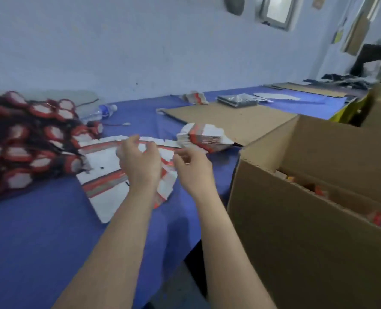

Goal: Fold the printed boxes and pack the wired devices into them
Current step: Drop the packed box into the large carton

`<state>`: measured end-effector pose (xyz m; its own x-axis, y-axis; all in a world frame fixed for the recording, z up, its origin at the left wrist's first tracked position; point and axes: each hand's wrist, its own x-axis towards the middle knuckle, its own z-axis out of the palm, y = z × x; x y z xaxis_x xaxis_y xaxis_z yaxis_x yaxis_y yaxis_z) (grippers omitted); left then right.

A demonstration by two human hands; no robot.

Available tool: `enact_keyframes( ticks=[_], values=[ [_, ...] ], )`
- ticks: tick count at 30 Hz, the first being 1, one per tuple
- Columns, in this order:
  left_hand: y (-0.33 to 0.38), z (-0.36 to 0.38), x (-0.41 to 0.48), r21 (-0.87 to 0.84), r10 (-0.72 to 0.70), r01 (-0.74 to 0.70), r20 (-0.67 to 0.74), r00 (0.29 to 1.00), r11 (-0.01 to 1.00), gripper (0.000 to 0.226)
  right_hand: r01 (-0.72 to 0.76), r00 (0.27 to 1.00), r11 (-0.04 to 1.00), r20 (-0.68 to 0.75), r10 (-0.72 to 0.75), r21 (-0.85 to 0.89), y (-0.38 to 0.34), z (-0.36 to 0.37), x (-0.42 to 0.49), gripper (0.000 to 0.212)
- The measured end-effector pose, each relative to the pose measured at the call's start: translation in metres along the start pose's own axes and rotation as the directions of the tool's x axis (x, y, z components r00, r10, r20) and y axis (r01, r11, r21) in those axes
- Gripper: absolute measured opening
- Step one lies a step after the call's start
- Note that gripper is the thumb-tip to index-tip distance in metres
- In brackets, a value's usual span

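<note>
Flat printed boxes [104, 175], white with red and grey stripes, lie spread on the blue table in front of me. My left hand [140, 162] hovers over them with loosely curled fingers and holds nothing. My right hand [192, 169] hangs just to the right, above the boxes' right edge. Its fingers are loosely bent and I see nothing gripped in them. A thick stack of flat boxes [205, 137] lies beyond my right hand. A big pile of red and white wired devices [29, 141] with dark cables fills the table's left side.
A large open cardboard carton [296, 208] stands close on the right, with printed boxes inside. Behind the stack lies a flat cardboard sheet [229, 121]. A plastic water bottle [104, 110] lies at the back left. Further packets and cardboard sit at the table's far end.
</note>
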<state>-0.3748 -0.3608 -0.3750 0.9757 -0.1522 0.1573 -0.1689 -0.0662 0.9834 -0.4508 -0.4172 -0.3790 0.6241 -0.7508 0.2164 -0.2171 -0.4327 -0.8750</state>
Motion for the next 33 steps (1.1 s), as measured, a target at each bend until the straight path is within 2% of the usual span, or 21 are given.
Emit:
enact_keyframes(
  ticks=[2, 4, 7, 9, 11, 14, 17, 20, 23, 26, 28, 33],
  values=[
    [-0.034, -0.039, 0.023, 0.113, -0.094, 0.108, -0.121, 0.988, 0.988, 0.045, -0.020, 0.988, 0.985, 0.150, 0.047, -0.173, 0.010, 0.045, 0.007, 0.024],
    [-0.064, -0.067, 0.040, 0.136, -0.156, 0.182, -0.181, 0.971, 0.974, 0.046, -0.016, 0.982, 0.967, 0.180, 0.064, -0.256, 0.014, 0.081, 0.010, 0.031],
    [-0.081, -0.083, 0.052, 0.006, -0.283, 0.286, -0.139, 0.949, 0.958, 0.036, -0.088, 0.978, 0.936, 0.147, 0.146, -0.340, 0.014, 0.115, 0.018, 0.051],
    [-0.083, -0.084, 0.053, -0.068, -0.306, 0.301, -0.096, 0.947, 0.951, 0.034, -0.121, 0.971, 0.924, 0.150, 0.185, -0.362, 0.011, 0.127, 0.022, 0.058],
    [-0.080, -0.088, 0.055, -0.126, -0.255, 0.239, -0.133, 0.958, 0.963, 0.043, -0.098, 0.975, 0.952, 0.165, 0.150, -0.289, 0.005, 0.135, 0.024, 0.054],
    [-0.068, -0.111, 0.062, -0.137, -0.100, 0.069, -0.233, 0.967, 0.988, 0.059, 0.015, 0.988, 0.995, 0.155, 0.001, -0.101, -0.016, 0.143, 0.025, 0.050],
    [-0.054, -0.147, 0.077, -0.088, 0.037, -0.073, -0.357, 0.933, 0.993, 0.047, 0.169, 0.971, 0.983, 0.159, -0.178, 0.070, -0.044, 0.164, 0.020, 0.040],
    [-0.051, -0.187, 0.091, -0.137, 0.040, -0.114, -0.456, 0.889, 0.984, 0.043, 0.297, 0.929, 0.947, 0.192, -0.315, 0.119, -0.068, 0.197, 0.007, 0.038],
    [-0.060, -0.222, 0.099, -0.154, 0.011, -0.122, -0.577, 0.817, 0.980, 0.037, 0.404, 0.872, 0.899, 0.225, -0.435, 0.170, -0.082, 0.232, -0.011, 0.051],
    [-0.074, -0.243, 0.103, -0.113, 0.045, -0.161, -0.669, 0.742, 0.980, 0.039, 0.365, 0.849, 0.883, 0.284, -0.446, 0.295, -0.082, 0.264, -0.027, 0.049],
    [-0.084, -0.251, 0.105, -0.077, 0.078, -0.183, -0.697, 0.713, 0.980, 0.045, 0.335, 0.844, 0.888, 0.319, -0.431, 0.314, -0.077, 0.280, -0.034, 0.043],
    [-0.104, -0.261, 0.104, 0.062, 0.179, -0.189, -0.691, 0.701, 0.980, 0.054, 0.299, 0.854, 0.893, 0.323, -0.407, 0.336, -0.064, 0.296, -0.042, 0.020]
  ],
)
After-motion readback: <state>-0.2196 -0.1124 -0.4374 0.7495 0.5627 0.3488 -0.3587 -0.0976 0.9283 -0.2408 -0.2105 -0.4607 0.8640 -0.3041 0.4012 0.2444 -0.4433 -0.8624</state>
